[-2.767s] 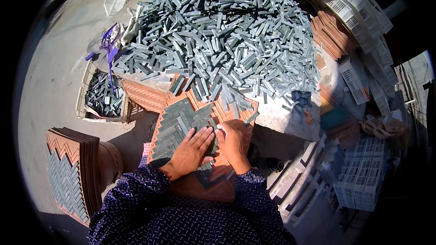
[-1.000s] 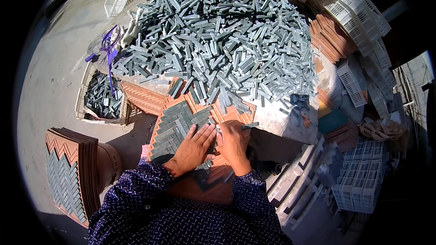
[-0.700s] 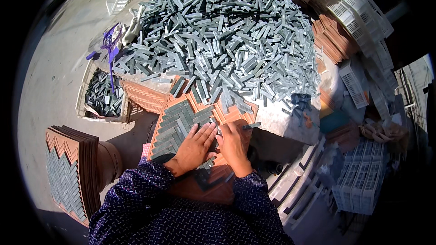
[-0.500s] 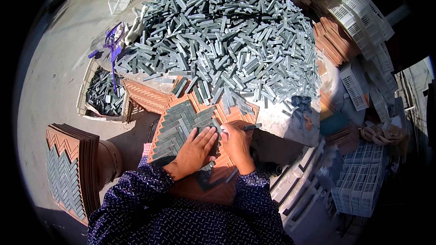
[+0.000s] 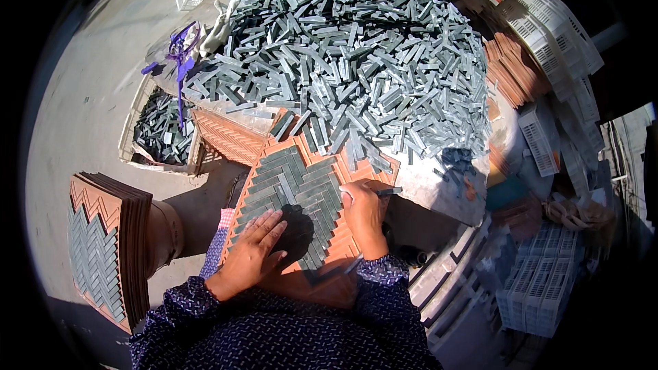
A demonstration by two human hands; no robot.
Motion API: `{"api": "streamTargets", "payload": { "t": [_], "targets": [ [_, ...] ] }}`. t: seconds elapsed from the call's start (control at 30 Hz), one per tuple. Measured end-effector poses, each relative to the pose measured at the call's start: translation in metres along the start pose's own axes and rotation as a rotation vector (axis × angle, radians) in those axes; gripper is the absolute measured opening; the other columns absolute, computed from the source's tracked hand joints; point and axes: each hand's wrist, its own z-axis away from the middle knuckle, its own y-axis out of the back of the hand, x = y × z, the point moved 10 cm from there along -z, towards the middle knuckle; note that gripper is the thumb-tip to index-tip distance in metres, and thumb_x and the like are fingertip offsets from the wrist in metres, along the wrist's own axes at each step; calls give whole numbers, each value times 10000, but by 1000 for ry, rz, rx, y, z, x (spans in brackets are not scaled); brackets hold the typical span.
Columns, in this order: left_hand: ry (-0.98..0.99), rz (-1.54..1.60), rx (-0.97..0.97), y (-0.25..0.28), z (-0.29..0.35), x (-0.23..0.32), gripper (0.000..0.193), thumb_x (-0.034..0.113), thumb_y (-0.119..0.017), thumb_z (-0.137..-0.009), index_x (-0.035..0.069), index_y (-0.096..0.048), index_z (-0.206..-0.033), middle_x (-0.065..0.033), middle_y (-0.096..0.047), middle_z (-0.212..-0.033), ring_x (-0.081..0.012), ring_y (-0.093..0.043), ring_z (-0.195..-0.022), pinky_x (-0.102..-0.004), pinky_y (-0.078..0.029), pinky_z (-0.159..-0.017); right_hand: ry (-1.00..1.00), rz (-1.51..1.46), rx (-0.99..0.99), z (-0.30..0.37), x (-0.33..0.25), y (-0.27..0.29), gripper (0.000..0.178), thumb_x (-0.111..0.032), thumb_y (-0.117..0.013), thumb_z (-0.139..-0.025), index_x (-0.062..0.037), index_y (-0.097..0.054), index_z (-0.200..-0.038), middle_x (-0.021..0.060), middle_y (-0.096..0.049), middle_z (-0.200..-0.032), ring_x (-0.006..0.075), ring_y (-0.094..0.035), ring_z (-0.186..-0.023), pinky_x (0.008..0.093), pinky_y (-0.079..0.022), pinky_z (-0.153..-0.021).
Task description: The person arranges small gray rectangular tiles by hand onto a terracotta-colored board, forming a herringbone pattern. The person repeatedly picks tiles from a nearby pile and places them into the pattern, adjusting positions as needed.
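In front of me lies an orange grooved tray point(image 5: 340, 235), partly filled with dark grey stone strips point(image 5: 317, 188) in a herringbone pattern. My left hand point(image 5: 250, 253) is open, its fingers stretched over the left part of the laid strips. By the tray's right edge, my right hand point(image 5: 364, 216) is closed around a grey stone strip point(image 5: 389, 191), whose end juts out to the right. Whether more strips are in that palm is hidden. Just beyond, a large heap of loose strips point(image 5: 356, 62) covers the table, some spilling onto the tray's far end.
At left stands a stack of orange trays point(image 5: 140, 253), its outer one filled with strips. A pale crate point(image 5: 125, 138) of darker pieces sits beyond it. Purple straps point(image 5: 184, 62) lie by the heap. White plastic crates point(image 5: 538, 294) and more orange trays point(image 5: 513, 68) line the right.
My left hand has slid left and toward me, uncovering strips in the middle of the tray. The right hand has moved slightly right, away from the laid strips.
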Motion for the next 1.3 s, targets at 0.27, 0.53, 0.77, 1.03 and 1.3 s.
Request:
{"api": "streamTargets", "payload": {
  "t": [0.27,0.53,0.77,1.03,1.3],
  "targets": [
    [-8,31,44,10,15,0,514,116,-700,-771,-4,-555,-1249,-180,-464,-1394,-364,-428,-1301,-462,-332,-1083,264,-300,-170,-18,-94,-35,274,19,-632,-794,-26,-606,-1063,168,-601,-993,369,-596,-901,401,-490,-749],
    [-28,73,86,10,16,-4,464,123,-695,-778,-18,-583,-1205,-196,-470,-1378,-369,-417,-1306,-444,-375,-1057,322,-144,-321,-34,-100,-65,265,7,-618,-791,-55,-582,-1046,160,-538,-1003,385,-572,-908,438,-477,-762],
    [-43,93,104,8,13,-2,420,128,-688,-786,-16,-607,-1173,-193,-470,-1376,-363,-421,-1300,-445,-377,-1053,281,-42,-434,-52,-112,-69,192,-55,-679,-763,-49,-544,-900,154,-545,-951,344,-565,-788,417,-459,-683],
    [-11,84,134,17,18,-12,411,136,-694,-785,-13,-618,-1160,-190,-475,-1373,-362,-448,-1271,-435,-399,-1025,175,-432,-214,-40,-92,-31,205,3,-734,-736,-20,-604,-894,115,-588,-845,239,-635,-719,310,-514,-616],
    [-44,83,121,8,13,-10,384,157,-682,-800,-20,-622,-1135,-189,-474,-1364,-355,-435,-1279,-433,-381,-1046,369,-211,-100,16,-84,-32,172,-2,-733,-736,-15,-631,-874,132,-614,-874,312,-629,-768,357,-514,-662]
  ]
}}
